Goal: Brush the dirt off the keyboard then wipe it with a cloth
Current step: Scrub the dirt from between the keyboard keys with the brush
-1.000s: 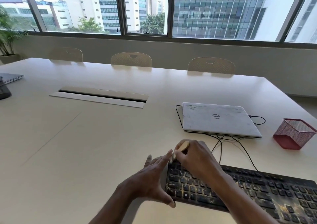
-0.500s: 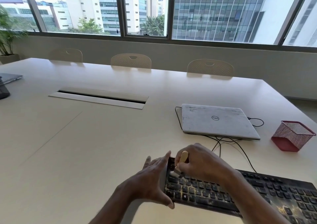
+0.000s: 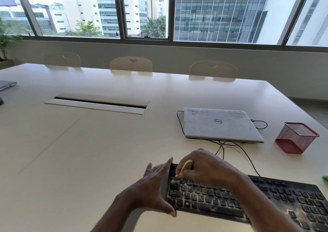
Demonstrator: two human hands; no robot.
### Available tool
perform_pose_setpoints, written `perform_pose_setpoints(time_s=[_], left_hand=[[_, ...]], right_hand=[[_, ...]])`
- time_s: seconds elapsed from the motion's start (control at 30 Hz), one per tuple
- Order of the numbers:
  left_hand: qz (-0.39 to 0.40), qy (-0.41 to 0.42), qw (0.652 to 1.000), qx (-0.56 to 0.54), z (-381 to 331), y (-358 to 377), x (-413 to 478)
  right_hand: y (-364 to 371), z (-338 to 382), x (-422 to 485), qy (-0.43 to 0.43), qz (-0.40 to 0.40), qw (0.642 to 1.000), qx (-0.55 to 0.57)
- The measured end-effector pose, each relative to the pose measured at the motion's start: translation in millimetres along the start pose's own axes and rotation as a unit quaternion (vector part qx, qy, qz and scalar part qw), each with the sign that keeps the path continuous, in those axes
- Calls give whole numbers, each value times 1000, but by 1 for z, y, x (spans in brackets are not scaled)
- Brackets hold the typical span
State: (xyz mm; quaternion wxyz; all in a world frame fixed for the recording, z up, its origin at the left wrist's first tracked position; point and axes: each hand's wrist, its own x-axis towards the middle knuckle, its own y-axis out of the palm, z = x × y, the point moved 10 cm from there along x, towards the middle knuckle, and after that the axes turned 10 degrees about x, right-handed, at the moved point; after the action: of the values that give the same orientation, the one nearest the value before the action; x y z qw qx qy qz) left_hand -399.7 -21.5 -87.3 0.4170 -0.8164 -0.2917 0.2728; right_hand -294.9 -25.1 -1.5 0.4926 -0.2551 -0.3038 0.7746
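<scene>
A black keyboard [image 3: 266,201] speckled with pale dirt lies at the table's near right. My left hand [image 3: 152,191] rests flat against its left end, fingers spread, thumb on the front corner. My right hand [image 3: 205,169] is closed around a small brush with a light wooden handle [image 3: 185,166]; its bristles touch the keys at the upper left corner. A sliver of green cloth [image 3: 325,179] shows at the right frame edge, past the keyboard.
A closed white laptop [image 3: 220,123] lies behind the keyboard, with black cables [image 3: 237,150] running toward me. A red mesh cup [image 3: 296,137] stands at the right. A cable slot [image 3: 97,103] cuts the table centre. Chairs line the far edge.
The brush has swept a short way down from the keyboard's top left edge onto the keys. My left hand has stayed against the keyboard's left end.
</scene>
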Motion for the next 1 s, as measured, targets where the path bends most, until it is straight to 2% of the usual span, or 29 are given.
perform_pose_setpoints(time_s=[0.1,0.23,0.4,0.53,0.63,0.87,1.0], left_hand=[[-2,0,1000,0,1,-1,1],[-5,1,1000,10,3,-1,2],[-8,24,999,22,10,7,8],[-6,26,999,27,13,9,10],[-1,25,999,21,11,9,10],[-1,33,999,26,12,12,11],[-2,29,999,37,13,14,14]], right_hand=[[-1,-6,-4,15,12,1000,-14],[-12,-5,-6,6,-25,1000,3],[-5,-10,-9,20,0,1000,-15],[-17,-10,-10,20,-24,999,-14],[-10,-3,-10,-2,-4,1000,2],[-16,-13,-11,16,-10,999,-28],[-6,-13,-13,11,19,1000,-18]])
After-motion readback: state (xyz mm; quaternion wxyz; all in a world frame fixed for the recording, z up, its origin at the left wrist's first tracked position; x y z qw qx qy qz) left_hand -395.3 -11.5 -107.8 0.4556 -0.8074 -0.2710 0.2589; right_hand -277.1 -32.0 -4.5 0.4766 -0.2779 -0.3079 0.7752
